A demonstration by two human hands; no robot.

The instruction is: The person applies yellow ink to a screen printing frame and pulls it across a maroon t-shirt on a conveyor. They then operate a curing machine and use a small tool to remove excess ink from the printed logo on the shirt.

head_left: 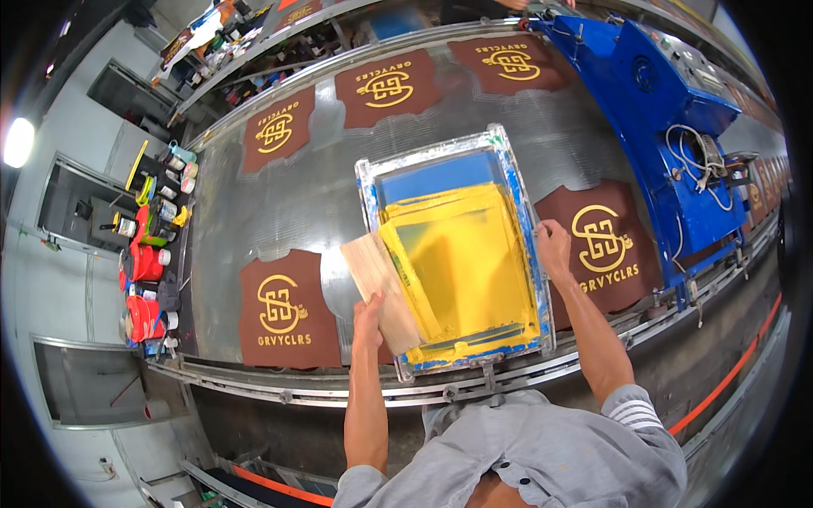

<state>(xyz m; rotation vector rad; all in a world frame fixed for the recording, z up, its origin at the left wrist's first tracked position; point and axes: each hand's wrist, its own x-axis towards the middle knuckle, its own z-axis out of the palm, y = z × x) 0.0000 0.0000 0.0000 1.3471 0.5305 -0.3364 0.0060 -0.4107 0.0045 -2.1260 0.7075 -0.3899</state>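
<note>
Pic's bright — lamp (19, 142) glares L, edges bent.

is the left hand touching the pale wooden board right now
Touching. The head view shows the left hand gripping the pale wooden board at its left long edge, with no gap between them.

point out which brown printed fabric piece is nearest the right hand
The brown piece immediately right of the screen frame, partly hidden by the right hand; the others all lie farther off.

Frame (432, 152) between fabric pieces (288, 309) on table (279, 207); tubs (148, 262) left, seemingly beyond.
</note>
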